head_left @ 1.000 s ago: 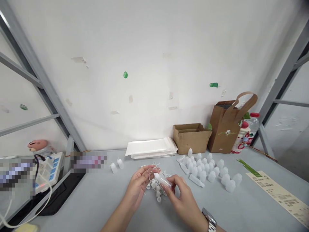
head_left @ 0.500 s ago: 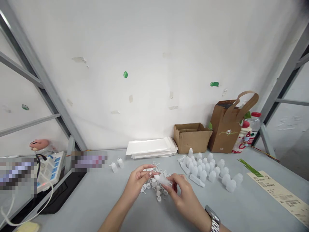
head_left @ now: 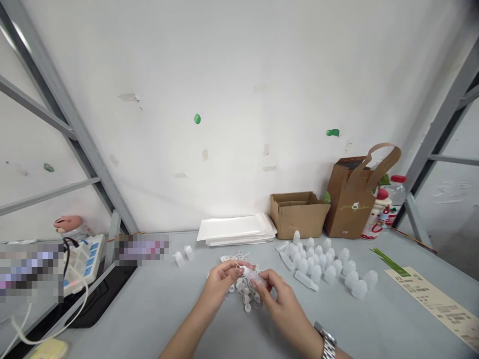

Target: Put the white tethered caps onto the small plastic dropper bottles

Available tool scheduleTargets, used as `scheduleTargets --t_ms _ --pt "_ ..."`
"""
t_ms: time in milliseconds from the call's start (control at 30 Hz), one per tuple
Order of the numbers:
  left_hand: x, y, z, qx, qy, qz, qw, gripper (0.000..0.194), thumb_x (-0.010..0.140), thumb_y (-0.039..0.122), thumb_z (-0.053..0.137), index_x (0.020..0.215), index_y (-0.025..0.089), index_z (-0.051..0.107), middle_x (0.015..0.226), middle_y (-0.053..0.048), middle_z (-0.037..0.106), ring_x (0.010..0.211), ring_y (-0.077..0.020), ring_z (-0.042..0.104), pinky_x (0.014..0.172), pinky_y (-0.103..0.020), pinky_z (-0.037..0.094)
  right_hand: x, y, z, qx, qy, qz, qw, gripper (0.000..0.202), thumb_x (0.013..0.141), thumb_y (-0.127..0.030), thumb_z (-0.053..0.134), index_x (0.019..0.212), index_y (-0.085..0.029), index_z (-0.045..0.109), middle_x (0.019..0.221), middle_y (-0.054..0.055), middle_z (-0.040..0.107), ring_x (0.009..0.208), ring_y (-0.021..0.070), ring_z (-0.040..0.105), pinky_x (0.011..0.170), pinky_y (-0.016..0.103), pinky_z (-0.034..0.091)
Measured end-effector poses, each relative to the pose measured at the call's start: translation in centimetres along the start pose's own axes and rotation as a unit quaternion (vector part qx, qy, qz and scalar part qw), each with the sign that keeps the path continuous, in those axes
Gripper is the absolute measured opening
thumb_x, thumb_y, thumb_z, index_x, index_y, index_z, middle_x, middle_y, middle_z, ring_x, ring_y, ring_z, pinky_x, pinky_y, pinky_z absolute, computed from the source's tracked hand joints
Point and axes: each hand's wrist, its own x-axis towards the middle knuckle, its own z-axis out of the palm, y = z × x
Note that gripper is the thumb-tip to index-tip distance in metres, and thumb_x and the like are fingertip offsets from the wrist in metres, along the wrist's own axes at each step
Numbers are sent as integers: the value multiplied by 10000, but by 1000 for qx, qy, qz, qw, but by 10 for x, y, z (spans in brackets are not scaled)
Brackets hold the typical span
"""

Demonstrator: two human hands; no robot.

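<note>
My right hand grips a small translucent plastic squeeze bottle, tilted with its neck toward the left. My left hand has its fingers closed at the neck end, on a small white cap that is partly hidden by the fingertips. Under and around both hands lies a loose pile of white caps with thin straps. Right of the hands, several translucent bottles without caps stand in a group, and a few lie on their sides. Two capped bottles stand apart on the left.
White flat packets are stacked by the wall, beside an open cardboard box and a brown paper bag. A printed paper strip lies at the right. On the left are a power strip with cables and a black tray.
My left hand has moved slightly right and closer to my right hand, its fingers now nearer the bottle's neck. The whole view has shifted a little.
</note>
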Motion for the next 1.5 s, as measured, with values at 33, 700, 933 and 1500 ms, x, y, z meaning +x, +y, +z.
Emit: scheduleTargets --t_ms 33,700,933,1500 --pt "0 -1 1 11 11 2 1000 237 673 346 690 803 149 691 908 -116 723 861 -266 650 763 -323 475 0 0 0 -2 -1 -1 1000 270 864 -430 420 788 -202 545 687 -1 566 719 177 505 657 272 393" --pt "-49 17 -102 438 285 16 852 255 715 427 498 816 237 637 889 -40 721 892 -241 649 781 -310 480 -2 0 2 132 -198 69 969 461 847 -491 427 1184 -182 488 629 -39 483 548 121 474 581 247 407" --pt "-34 14 -167 488 367 -5 792 283 682 423 452 784 211 610 882 -89 719 913 -273 645 739 -307 485 -4 1 5 86 -203 49 974 425 859 -456 417 1178 -191 510 616 -38 496 579 129 492 634 260 411" --pt "-19 -10 -172 449 338 12 827 343 677 488 493 851 214 603 930 -73 724 947 -267 637 759 -297 480 -6 0 5 45 -212 39 975 334 871 -419 403 1100 -234 560 624 -35 520 595 138 538 635 254 424"
